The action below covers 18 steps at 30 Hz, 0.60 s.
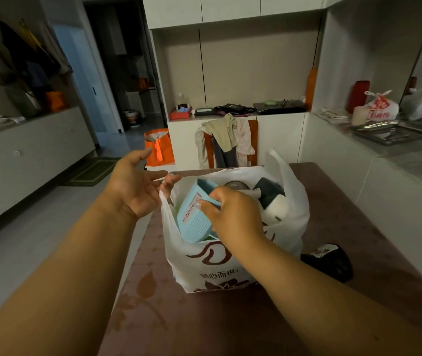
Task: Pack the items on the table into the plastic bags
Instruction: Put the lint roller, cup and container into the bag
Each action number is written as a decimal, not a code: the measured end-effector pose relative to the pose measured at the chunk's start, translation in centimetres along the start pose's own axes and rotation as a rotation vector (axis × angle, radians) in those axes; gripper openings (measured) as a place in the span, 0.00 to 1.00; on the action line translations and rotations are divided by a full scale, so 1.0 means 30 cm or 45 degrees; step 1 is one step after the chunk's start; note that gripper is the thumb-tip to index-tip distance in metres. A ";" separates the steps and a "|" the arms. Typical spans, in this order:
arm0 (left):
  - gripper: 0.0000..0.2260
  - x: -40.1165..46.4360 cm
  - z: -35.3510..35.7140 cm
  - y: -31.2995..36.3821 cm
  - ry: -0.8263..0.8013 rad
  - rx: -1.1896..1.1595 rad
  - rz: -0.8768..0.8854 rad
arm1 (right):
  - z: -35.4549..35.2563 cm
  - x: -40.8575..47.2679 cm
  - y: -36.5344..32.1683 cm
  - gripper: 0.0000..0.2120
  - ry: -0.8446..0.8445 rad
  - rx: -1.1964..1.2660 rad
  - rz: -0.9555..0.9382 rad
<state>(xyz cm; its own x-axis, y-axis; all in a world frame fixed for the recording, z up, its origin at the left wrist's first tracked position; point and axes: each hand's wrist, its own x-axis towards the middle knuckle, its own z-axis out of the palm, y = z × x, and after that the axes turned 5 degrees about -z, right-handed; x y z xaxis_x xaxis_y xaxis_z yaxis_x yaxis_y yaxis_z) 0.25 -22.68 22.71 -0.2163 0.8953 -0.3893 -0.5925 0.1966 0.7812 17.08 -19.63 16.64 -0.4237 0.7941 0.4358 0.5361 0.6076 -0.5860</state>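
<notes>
Nearest in, the desk with its patterned cloth, and both forearms reaching out over it. Standing on it is the white bag, thin soft plastic, mouth gaping, printed front sagging. That film looks slippery and stretchy, so the handle loops or the rim are the places to take it, not the wall.

The right hand is over the mouth, its grip closed on the upper edge of the blue box, fingers curled across the ribbed side. The box sits tilted, half down inside the bag. It looks like light, stiff plastic with a ribbed surface that gives good purchase; holding it by the rim seems sound.

The left hand pinches the bag's left handle between thumb and fingertips, other fingers spread loose, keeping the mouth open.

Beside the box, a dark-and-white bottle leans in the bag, likely heavier and smooth. To the right, on the desk just outside the bag, lies a black pouch, soft-looking, not yet packed.

Beyond, a chair draped in clothes.
</notes>
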 end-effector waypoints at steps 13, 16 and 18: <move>0.21 0.011 0.016 0.025 0.031 -0.025 0.047 | -0.008 -0.031 0.015 0.23 -0.639 -0.138 -0.205; 0.18 0.028 0.056 0.026 0.129 0.268 0.133 | -0.067 -0.033 0.072 0.18 -0.323 0.122 -0.117; 0.22 0.041 0.091 0.026 0.239 0.531 0.177 | -0.148 -0.006 0.140 0.14 0.058 0.310 0.018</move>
<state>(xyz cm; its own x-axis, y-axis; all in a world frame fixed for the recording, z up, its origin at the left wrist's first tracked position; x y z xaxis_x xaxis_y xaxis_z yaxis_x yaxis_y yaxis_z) 1.63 -20.34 24.18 -0.4307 0.8443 -0.3188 -0.1947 0.2580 0.9463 22.66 -17.15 17.14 -0.3812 0.8057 0.4534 0.3474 0.5793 -0.7374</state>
